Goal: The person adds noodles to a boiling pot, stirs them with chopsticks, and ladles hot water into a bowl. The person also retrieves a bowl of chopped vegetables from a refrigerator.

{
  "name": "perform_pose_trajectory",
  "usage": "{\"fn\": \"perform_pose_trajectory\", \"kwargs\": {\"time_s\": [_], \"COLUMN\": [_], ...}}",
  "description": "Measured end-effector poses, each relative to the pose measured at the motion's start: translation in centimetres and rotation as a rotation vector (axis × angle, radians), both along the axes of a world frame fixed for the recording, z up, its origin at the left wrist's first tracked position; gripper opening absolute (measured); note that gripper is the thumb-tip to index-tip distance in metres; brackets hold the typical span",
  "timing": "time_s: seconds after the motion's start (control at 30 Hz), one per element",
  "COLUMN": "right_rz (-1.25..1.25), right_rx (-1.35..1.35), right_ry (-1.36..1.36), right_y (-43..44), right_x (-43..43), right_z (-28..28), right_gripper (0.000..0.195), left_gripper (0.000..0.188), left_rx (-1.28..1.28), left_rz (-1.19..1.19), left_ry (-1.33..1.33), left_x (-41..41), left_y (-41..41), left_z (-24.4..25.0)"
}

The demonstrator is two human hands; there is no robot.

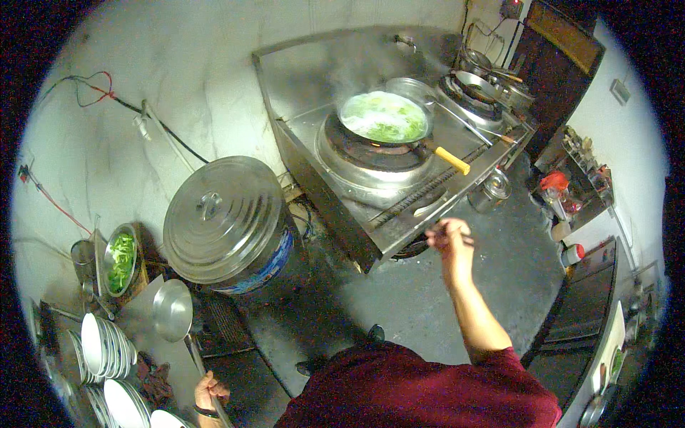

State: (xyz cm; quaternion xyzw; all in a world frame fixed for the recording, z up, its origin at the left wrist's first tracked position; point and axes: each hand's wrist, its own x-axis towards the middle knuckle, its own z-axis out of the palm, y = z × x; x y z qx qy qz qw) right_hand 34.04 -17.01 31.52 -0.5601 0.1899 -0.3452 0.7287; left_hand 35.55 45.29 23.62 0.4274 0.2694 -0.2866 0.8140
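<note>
My left hand (210, 395) is closed around the long handle of a metal ladle (172, 310), its bowl raised beside the stacked dishes. By the front edge of the steel stove (342, 206) is my right hand (450, 235), blurred, with curled fingers. Something dark shows at those fingers, but whether they grip it is unclear. Over the near burner (369, 160) sits a pan (431, 125) with a yellow handle (452, 160). Pale, frothy liquid and greens (382, 117) fill it, and steam rises. A long-handled strainer or ladle (463, 123) rests behind the pan.
A large lidded pot (225, 214) stands left of the stove. Chopped greens lie in a metal bowl (134, 251) near the wall. White bowls (99, 342) are stacked at lower left. Another pan (473, 85) occupies the far burner. A counter (583, 305) runs along the right.
</note>
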Motion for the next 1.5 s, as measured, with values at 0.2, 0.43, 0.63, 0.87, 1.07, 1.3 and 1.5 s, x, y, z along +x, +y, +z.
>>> {"fn": "perform_pose_trajectory", "kwargs": {"time_s": [0.2,0.43,0.63,0.87,1.07,1.3,1.5], "right_rz": [-0.173,-0.248,-0.272,-0.386,-0.326,0.257,0.474], "right_rx": [-0.072,-0.218,-0.325,-0.555,-0.638,-0.054,-0.176], "right_ry": [-0.082,-0.078,-0.004,0.195,0.452,0.277,0.211], "right_y": [-13.1,-23.0,-29.7,-39.6,-43.3,-44.6,-45.1], "right_x": [3.3,10.6,16.5,25.3,34.4,37.4,35.8], "right_z": [1.5,2.5,1.4,-2.5,-5.6,-4.7,-2.5], "right_gripper": [0.020,0.021,0.023,0.022,0.020,0.014,0.014], "left_gripper": [0.019,0.012,0.008,0.013,0.016,0.017,0.020], "left_rx": [-0.122,-0.180,-0.086,-0.098,-0.050,0.020,-0.009], "left_rz": [-0.041,-0.199,-0.266,-0.325,-0.250,-0.059,-0.010], "left_ry": [0.028,0.011,-0.043,-0.061,-0.028,-0.031,-0.004], "left_x": [-1.3,3.7,9.6,13.4,11.9,7.9,6.5], "left_y": [-11.5,-23.6,-30.4,-39.3,-47.2,-55.7,-59.2], "left_z": [3.4,4.6,1.8,3.0,2.6,5.1,6.3]}}
